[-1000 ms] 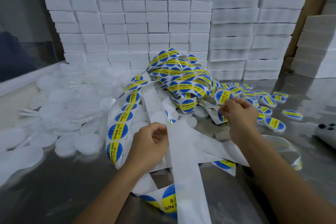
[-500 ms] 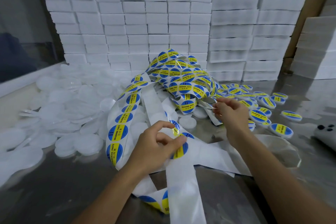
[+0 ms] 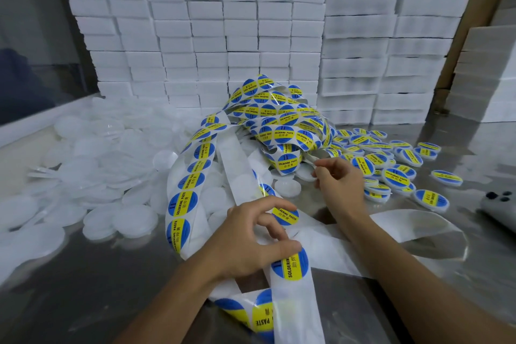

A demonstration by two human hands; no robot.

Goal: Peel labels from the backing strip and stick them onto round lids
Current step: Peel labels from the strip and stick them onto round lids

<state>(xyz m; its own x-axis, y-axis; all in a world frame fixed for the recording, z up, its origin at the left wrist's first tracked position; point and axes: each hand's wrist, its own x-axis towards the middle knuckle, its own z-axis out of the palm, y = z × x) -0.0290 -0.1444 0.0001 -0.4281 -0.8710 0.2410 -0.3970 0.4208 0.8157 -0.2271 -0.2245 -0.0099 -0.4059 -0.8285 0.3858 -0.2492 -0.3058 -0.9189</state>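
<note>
Where the left hand (image 3: 245,243) curls onto the backing strip (image 3: 296,307), its thumb pins a label (image 3: 290,267); the right hand (image 3: 339,184) pinches strip near bare lids (image 3: 287,187), fingertips hidden.

Bare lids (image 3: 92,176) L, labelled lids (image 3: 396,173) R

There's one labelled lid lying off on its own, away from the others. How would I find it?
Start at the tall wall of white foam blocks at the back, then drop to the heap of blue-and-yellow labelled round lids on the steel table's right side. The lone labelled lid lies just beyond that heap's right edge; bare steel surrounds it, while the others overlap.
</note>
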